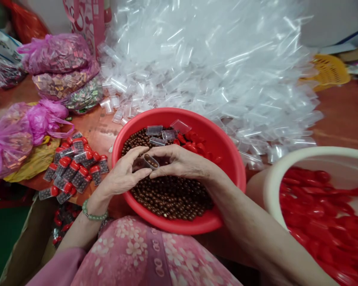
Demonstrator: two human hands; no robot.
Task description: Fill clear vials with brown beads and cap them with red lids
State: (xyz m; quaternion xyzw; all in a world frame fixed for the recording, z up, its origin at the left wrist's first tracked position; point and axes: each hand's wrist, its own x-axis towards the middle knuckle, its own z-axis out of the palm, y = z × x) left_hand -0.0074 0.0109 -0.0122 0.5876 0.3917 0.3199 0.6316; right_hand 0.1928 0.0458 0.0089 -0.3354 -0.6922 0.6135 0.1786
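One clear, oval-mouthed container (152, 161)

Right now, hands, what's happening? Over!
Right hand pinching small clear plastic container, brown balls inside. Left hand close against it. Loose clear containers ahead, inside round red plastic basin.

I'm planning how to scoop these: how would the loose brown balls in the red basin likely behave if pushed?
The brown balls would probably roll readily, being small and round. Their glossy highlights suggest a fairly slippery surface. Lying loose, they would likely scatter, though the raised wall of the red basin should contain most.
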